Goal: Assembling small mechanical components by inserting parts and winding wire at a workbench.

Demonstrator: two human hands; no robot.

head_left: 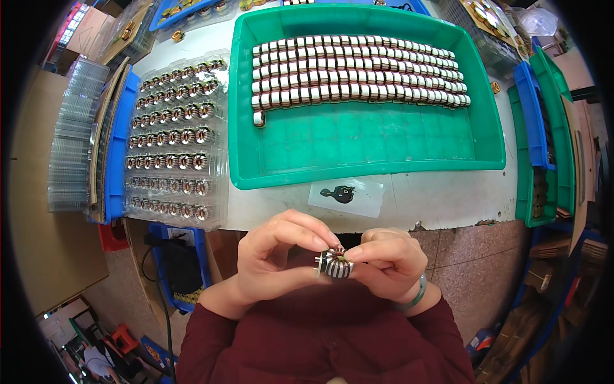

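Note:
Between my two hands, just in front of the table's near edge, is a toroidal coil (337, 264) with dark and silvery windings and a pale flat base with pins on its left side. My left hand (275, 256) pinches it from the left, thumb below and fingers on top. With thumb and forefinger closed, my right hand (390, 261) grips its right side. Beyond them stands a green bin (364, 171) with several rows of white-topped coils (358, 77) in its far half. A clear plastic tray (217, 147) of similar coils lies to the left.
A white card with a black smear (339, 194) lies before the bin. Stacked clear trays (77, 134) and a blue bin's edge (118, 153) stand at far left. Green and blue bins (543, 128) stand on the right. A black cable (163, 301) hangs below the table at left.

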